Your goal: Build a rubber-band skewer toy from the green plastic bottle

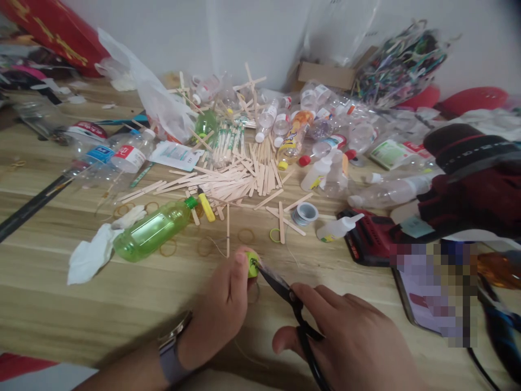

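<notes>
My left hand (222, 309) is closed around a small yellow-green bottle cap (252, 264), held just above the wooden table (61, 304). My right hand (345, 342) grips black scissors (285, 293) by the handles. The scissor tips touch the face of the cap. A watch sits on my left wrist. A green plastic bottle (152, 231) lies on its side to the left of the cap, beside a crumpled white tissue (91, 252).
A heap of wooden craft sticks (240, 176) and several clear bottles (325, 136) fill the middle and back. Rubber bands, a wire spool (305, 213), a glue bottle (337, 227), a red tool (370, 239) and a phone (431, 293) lie nearby. Dark cloth (472, 179) is piled at right.
</notes>
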Demonstrator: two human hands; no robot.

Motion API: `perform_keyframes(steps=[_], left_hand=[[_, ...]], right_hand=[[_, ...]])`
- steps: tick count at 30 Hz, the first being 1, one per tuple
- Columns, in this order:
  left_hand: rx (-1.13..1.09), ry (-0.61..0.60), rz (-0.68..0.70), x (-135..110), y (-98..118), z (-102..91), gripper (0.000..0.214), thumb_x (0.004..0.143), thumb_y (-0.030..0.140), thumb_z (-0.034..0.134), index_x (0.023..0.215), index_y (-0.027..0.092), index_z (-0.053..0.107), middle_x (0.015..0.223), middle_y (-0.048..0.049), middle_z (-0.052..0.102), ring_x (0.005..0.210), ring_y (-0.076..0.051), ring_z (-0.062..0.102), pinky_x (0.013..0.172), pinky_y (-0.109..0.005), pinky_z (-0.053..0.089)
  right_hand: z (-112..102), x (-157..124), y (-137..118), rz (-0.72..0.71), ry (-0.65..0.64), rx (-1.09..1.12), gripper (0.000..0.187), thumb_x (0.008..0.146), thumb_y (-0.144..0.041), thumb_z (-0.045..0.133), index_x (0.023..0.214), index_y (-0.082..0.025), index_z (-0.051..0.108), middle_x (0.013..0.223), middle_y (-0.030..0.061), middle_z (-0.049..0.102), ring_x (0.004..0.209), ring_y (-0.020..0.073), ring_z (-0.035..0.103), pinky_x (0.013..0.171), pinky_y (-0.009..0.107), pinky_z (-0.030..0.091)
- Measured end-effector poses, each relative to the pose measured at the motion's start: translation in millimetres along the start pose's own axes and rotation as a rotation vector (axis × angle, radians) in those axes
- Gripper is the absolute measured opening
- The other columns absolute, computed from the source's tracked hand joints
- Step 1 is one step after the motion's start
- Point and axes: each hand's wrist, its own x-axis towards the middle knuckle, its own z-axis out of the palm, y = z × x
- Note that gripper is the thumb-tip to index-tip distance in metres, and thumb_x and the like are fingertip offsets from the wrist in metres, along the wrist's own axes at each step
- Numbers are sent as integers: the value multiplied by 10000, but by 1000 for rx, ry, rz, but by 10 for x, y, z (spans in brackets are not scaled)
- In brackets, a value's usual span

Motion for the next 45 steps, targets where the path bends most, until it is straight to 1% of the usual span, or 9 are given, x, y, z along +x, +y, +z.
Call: perform_keyframes(steps=[7,12,17,24,29,32,36,40,45], left_hand=[[212,-25,180,-34,128,-19,379,1006,399,268,1004,214,599,894,-63,650,840,-203,590,799,-319,465],[189,-27,159,-41,93,9,358,1008,395,267,1033,229,584,955,-61,651,882,-204,599,779,-310,481],[177,-34,142,-43,100,25,361,1004,421,268,1037,226,570,958,-62,645,897,-208,593,799,-321,478],[83,-55,74,-13,100,51,415,997,485,243,949,232,569,868,-44,611,808,-191,565,758,-302,478],[-5,-96,-114,79,231,34,489,931,610,261,701,236,479,612,10,489,575,-168,466,572,-284,435],[-52,-193,-187,128,276,10,536,917,638,237,581,244,373,507,38,374,508,-145,386,538,-281,369],[-258,-340,-268,169,208,15,552,918,623,199,559,235,361,464,62,279,450,-121,275,477,-274,275],[-338,-335,-272,186,152,26,550,899,651,241,569,229,367,466,67,283,445,-112,269,469,-266,261],[-218,-301,-245,182,191,2,575,927,615,190,541,229,368,460,59,283,448,-119,277,487,-282,281]], right_hand=[[1,-5,-58,-3,33,-100,527,942,-654,280,864,-247,605,584,-15,635,446,177,596,493,318,345],[38,17,-108,8,134,-172,551,954,-639,262,829,-239,620,549,-19,616,429,162,562,515,326,304],[51,26,-120,14,143,-193,551,977,-599,260,824,-229,638,551,-11,613,445,154,546,560,328,299],[92,16,-91,-17,169,-219,507,992,-557,289,861,-219,645,555,-20,601,468,155,551,581,329,289],[169,24,-43,-37,179,-216,489,997,-538,298,837,-221,635,535,-26,594,442,153,542,556,325,286],[189,45,7,-56,180,-182,483,997,-535,300,822,-224,625,534,-28,604,431,154,548,530,319,297],[150,61,93,-31,179,-96,510,996,-554,253,848,-234,622,585,-24,644,453,152,587,503,312,328],[100,43,143,-4,94,-13,512,940,-651,295,939,-244,606,691,-13,681,539,153,660,492,288,392],[109,35,125,-10,63,-1,533,911,-694,299,957,-253,595,671,-8,665,528,173,672,458,289,416]])
